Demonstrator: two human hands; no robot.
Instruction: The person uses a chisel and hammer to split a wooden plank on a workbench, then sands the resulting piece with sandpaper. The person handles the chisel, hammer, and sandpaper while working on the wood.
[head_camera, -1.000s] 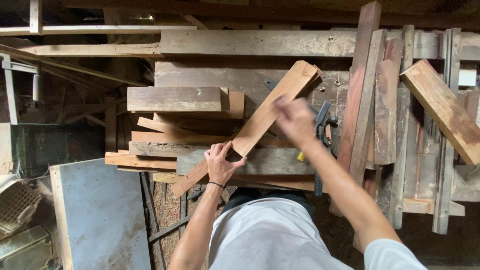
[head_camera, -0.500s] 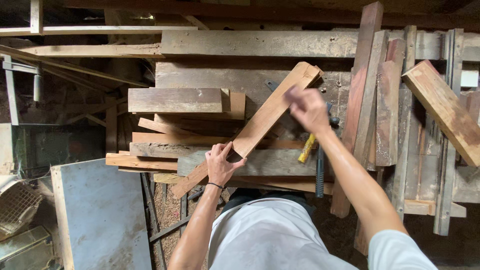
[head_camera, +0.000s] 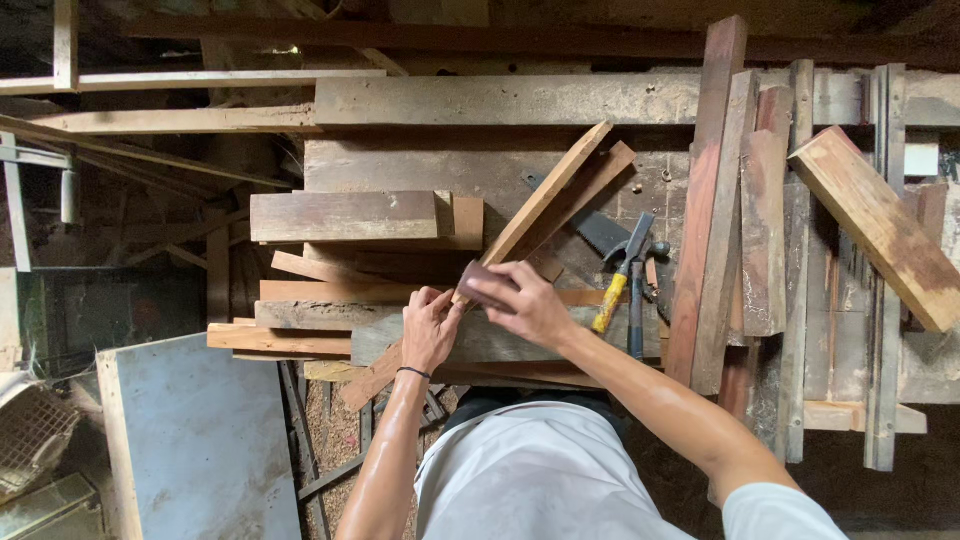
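Observation:
A long wooden plank (head_camera: 548, 198) lies slanted across the workbench (head_camera: 480, 165), its top end pointing up and to the right. My left hand (head_camera: 430, 328) grips the plank near its lower end. My right hand (head_camera: 528, 302) presses a small dark brown piece (head_camera: 480, 283), possibly a folded sheet, onto the plank just above my left hand. The two hands almost touch.
A yellow-handled hammer (head_camera: 612, 298) and a dark tool lie right of my hands. Wooden blocks (head_camera: 345, 215) are stacked at the left, and upright planks (head_camera: 740, 200) with a pale block (head_camera: 880, 225) stand at the right. A grey board (head_camera: 190, 440) and wire basket (head_camera: 30, 440) sit lower left.
My right hand has come down along the plank from its upper end to a spot beside my left hand. The left hand has kept its grip.

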